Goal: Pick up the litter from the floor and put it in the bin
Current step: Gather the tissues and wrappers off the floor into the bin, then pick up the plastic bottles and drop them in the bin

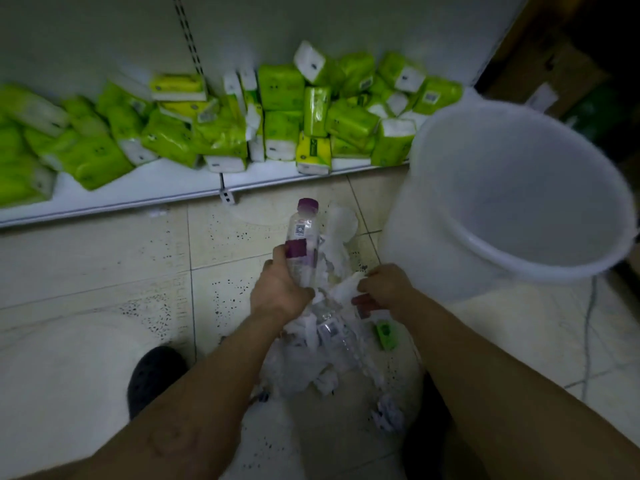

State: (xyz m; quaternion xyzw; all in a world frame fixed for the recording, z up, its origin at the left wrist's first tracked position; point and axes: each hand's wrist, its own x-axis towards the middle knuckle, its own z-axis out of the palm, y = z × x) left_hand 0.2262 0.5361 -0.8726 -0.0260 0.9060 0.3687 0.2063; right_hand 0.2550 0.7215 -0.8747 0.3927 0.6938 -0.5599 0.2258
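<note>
My left hand grips a clear plastic bottle with a purple cap and purple label, held upright above the floor. My right hand pinches a crumpled white paper just to the right of the bottle. Under both hands lies a heap of litter: a second clear bottle, scrunched white papers and a small green piece. A clear plastic cup lies beyond the bottle. The white bin stands to the right, tilted toward me, its inside bare.
A low white shelf along the wall carries several green and yellow tissue packs. My dark shoe rests on the pale tiled floor at lower left. A thin cable runs across the tiles on the right.
</note>
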